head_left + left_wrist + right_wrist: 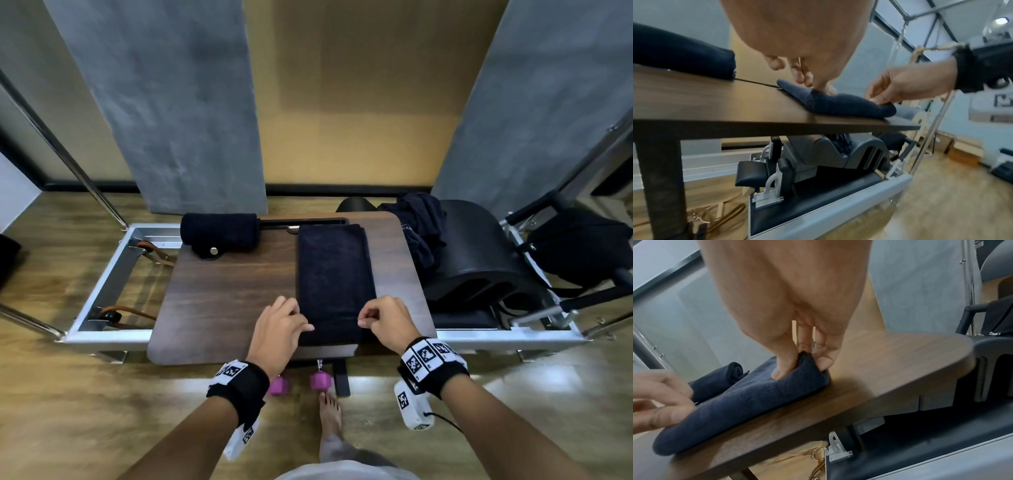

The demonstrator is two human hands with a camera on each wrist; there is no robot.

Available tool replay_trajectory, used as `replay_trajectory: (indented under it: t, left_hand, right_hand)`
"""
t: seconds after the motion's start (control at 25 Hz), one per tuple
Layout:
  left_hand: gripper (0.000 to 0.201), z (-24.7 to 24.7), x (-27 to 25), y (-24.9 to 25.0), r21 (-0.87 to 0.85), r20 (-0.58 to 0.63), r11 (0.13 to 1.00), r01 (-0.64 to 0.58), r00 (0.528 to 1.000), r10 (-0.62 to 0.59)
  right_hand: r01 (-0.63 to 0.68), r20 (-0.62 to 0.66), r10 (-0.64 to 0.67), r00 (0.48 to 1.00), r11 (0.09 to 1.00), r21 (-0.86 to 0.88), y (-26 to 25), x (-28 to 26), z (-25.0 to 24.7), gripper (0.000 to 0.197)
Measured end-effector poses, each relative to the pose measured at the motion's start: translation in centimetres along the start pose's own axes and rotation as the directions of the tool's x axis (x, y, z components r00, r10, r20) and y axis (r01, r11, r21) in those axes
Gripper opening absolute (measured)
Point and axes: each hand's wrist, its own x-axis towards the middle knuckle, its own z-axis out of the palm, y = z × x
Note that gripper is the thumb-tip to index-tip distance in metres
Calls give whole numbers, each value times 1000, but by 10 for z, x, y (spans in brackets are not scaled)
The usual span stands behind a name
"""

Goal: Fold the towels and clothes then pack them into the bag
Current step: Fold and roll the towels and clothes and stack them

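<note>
At the near edge of the dark wood-grain tabletop (222, 291), the right hand (387, 320) pinches the near right corner of the long folded navy terry towel (334, 274) between thumb and fingertips, a closed grip on cloth. The left hand (279, 327) touches the near left corner; whether its grip is closed there, I cannot tell. Farther back lies a rolled navy towel (219, 233); crumpled dark clothes (419, 226) and a black fabric bag (579, 246) sit right.
</note>
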Motion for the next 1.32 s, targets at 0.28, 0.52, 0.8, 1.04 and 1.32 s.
replay_trajectory:
  t: [0.28, 0.52, 0.8, 1.04, 1.32]
  left_hand:
    - [39, -3, -8, -8, 108, 156, 993, -47, 987, 30]
    - [33, -3, 9, -9, 128, 210, 991, 47, 975, -73]
    - [44, -2, 35, -8, 239, 300, 967, 85, 941, -157]
    - [27, -7, 31, 0, 38, 139, 998, 51, 989, -56]
    - [34, -2, 45, -7, 57, 311, 997, 42, 949, -58]
  right_hand:
    - [18, -97, -37, 995, 982, -189, -8, -4, 7, 14]
    - [408, -144, -507, 850, 805, -431, -15, -23, 20, 26]
    - [373, 57, -396, 917, 796, -477, -7, -17, 18, 37]
    - [270, 87, -257, 963, 938, -219, -14, 6, 4, 43]
    - [311, -13, -318, 948, 934, -176, -15, 22, 2, 14]
